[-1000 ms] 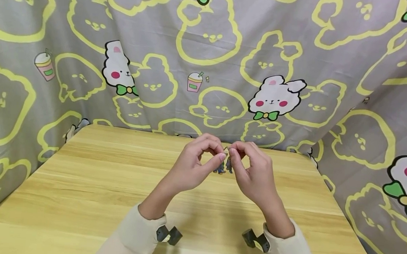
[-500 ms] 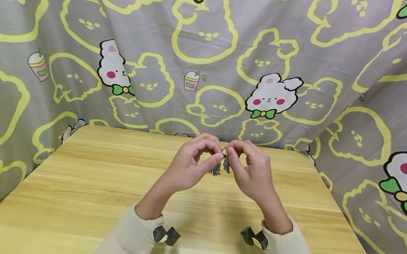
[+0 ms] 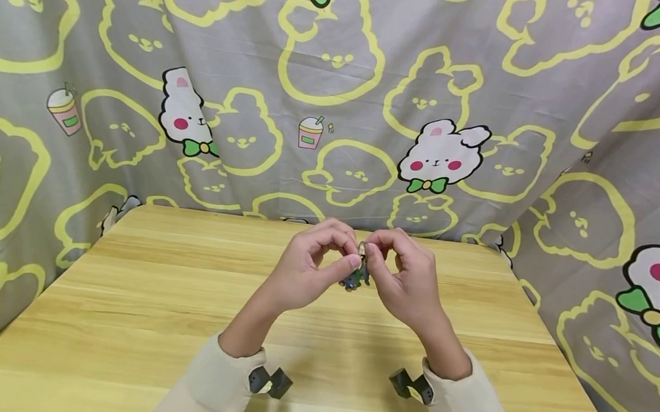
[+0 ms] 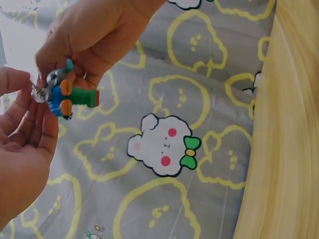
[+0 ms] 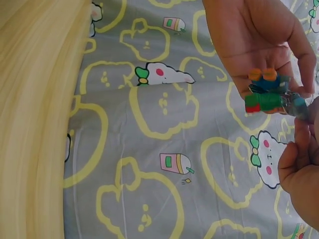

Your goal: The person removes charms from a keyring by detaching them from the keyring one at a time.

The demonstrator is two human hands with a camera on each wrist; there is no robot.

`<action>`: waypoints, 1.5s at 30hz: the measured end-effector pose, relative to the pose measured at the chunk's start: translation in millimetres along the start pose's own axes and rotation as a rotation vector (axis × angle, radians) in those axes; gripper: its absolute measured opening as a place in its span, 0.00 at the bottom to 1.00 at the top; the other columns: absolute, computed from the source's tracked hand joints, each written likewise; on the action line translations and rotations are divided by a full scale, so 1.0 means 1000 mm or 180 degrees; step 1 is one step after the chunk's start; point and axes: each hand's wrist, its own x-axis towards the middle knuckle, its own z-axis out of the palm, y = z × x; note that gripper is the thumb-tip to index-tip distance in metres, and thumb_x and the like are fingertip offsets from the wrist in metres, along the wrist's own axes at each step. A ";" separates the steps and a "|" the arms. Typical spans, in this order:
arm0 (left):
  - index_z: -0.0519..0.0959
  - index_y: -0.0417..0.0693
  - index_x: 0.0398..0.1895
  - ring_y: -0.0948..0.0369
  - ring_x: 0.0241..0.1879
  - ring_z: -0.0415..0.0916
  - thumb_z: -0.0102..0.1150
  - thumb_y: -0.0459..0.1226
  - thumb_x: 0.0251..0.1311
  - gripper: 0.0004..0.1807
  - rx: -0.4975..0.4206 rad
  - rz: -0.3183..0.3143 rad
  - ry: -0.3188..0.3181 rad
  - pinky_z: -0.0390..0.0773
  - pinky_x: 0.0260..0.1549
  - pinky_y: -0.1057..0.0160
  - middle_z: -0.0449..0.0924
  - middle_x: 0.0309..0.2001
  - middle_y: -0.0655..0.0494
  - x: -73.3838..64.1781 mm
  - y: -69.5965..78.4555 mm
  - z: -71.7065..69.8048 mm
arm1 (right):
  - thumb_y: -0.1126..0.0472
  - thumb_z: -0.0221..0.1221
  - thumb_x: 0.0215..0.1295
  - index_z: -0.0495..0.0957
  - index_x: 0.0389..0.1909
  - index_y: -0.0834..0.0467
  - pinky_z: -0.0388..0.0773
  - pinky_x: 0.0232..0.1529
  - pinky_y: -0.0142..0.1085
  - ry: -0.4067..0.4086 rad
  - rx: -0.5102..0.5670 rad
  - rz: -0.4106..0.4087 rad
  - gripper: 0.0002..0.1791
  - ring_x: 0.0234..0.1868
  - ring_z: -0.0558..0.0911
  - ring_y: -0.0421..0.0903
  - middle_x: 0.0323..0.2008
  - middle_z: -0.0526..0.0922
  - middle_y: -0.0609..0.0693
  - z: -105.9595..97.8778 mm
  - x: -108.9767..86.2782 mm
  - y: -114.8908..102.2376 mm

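Observation:
Both hands meet over the table around a keychain of small figure charms. My left hand (image 3: 312,264) pinches it near the top with thumb and index finger. My right hand (image 3: 405,272) pinches its metal ring (image 3: 362,249) from the other side. Below the fingertips hang the charms (image 3: 353,280). Seen from the left wrist, one charm (image 4: 61,99) is blue with orange feet, and beside it a green charm (image 4: 82,96) ends in red. A grey part shows there too. In the right wrist view the green charm (image 5: 269,101) hangs against the blue one; fingers partly cover the ring.
The hands are above a light wood-grain table (image 3: 190,311). A grey curtain (image 3: 248,52) printed with yellow outlines and white rabbits encloses its back and sides. Black camera mounts (image 3: 270,382) sit at the beige sleeve cuffs (image 3: 226,375).
The charms, hanging apart earlier with the grey one to the right, now bunch closer together and slightly lower. The right fingertips have edged toward the left ones. The head view has shifted slightly.

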 end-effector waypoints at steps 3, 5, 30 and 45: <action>0.80 0.34 0.35 0.51 0.44 0.74 0.64 0.27 0.64 0.02 -0.0036 -0.0035 0.0038 0.81 0.45 0.59 0.75 0.42 0.47 -0.001 0.001 0.001 | 0.68 0.60 0.68 0.81 0.36 0.62 0.60 0.23 0.30 0.0091 -0.0034 -0.0013 0.02 0.27 0.71 0.39 0.27 0.79 0.47 0.003 -0.001 -0.001; 0.81 0.33 0.35 0.51 0.44 0.74 0.64 0.26 0.64 0.02 -0.0044 -0.0055 0.0072 0.81 0.45 0.60 0.76 0.42 0.47 -0.001 0.002 0.002 | 0.67 0.60 0.69 0.81 0.35 0.62 0.60 0.24 0.30 0.0150 -0.0063 -0.0052 0.03 0.27 0.72 0.40 0.26 0.79 0.47 0.004 -0.001 -0.001; 0.80 0.41 0.36 0.56 0.46 0.75 0.61 0.25 0.66 0.04 0.0467 0.0342 -0.0075 0.80 0.47 0.60 0.77 0.43 0.51 0.000 0.007 0.003 | 0.64 0.60 0.71 0.82 0.36 0.61 0.61 0.23 0.33 0.0174 -0.0073 -0.0190 0.05 0.27 0.73 0.40 0.26 0.79 0.48 0.000 0.002 -0.002; 0.82 0.39 0.32 0.53 0.43 0.76 0.63 0.24 0.61 0.04 0.0306 0.0514 0.0086 0.81 0.41 0.60 0.77 0.39 0.47 -0.002 0.005 0.001 | 0.63 0.58 0.72 0.82 0.35 0.61 0.65 0.29 0.30 0.0168 -0.0044 -0.0320 0.07 0.26 0.73 0.41 0.26 0.80 0.48 0.004 0.002 -0.009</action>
